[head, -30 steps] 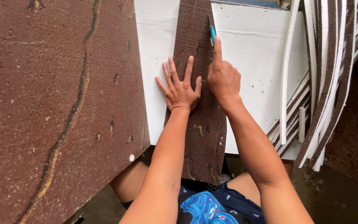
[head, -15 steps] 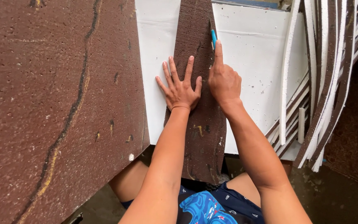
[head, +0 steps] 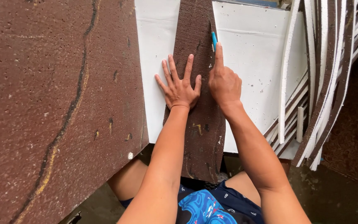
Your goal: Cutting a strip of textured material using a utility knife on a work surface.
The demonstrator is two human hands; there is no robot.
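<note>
Head view, right hand point(head: 224, 85) unmoved, blue knife point(head: 214, 40) same spot

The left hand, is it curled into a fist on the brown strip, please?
No, the left hand lies flat with its fingers spread on the brown strip, beside the right hand holding a blue cutter.

Single head view, looking steeply down, close over the white sheet point(head: 253, 62)
</note>
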